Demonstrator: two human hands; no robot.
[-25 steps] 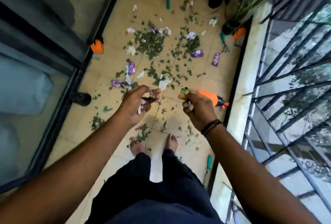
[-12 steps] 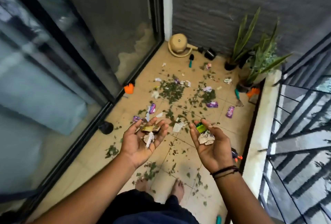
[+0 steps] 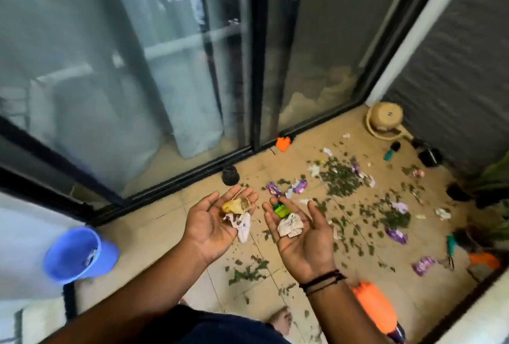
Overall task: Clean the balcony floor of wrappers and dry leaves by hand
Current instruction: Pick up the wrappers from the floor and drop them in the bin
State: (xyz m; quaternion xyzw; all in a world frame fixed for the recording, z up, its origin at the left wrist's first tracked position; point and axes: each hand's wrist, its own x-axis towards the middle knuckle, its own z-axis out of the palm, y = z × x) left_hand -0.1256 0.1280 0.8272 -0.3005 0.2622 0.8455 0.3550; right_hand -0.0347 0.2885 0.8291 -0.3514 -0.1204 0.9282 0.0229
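Note:
My left hand (image 3: 212,219) is held palm up with relaxed fingers, carrying a yellow wrapper (image 3: 234,206) and a crumpled white one (image 3: 242,224). My right hand (image 3: 300,236) is also palm up, with a green wrapper (image 3: 280,209) and a crumpled white paper (image 3: 289,225) lying on it. Dry green leaves (image 3: 340,179) and purple wrappers (image 3: 421,265) are scattered over the beige tiled floor (image 3: 176,222) to the right. A blue bucket (image 3: 78,254) with scraps inside stands at the lower left.
Glass sliding doors (image 3: 165,68) run along the left. A small black pot (image 3: 230,175) sits by the door track. A beige watering can (image 3: 385,120) is in the far corner, potted plants (image 3: 490,184) at right, an orange sprayer (image 3: 374,308) near my foot.
The view has swung left, bringing the blue bucket into sight. Both hands turned from palm-down picking to palm up a second ago and still carry the scraps.

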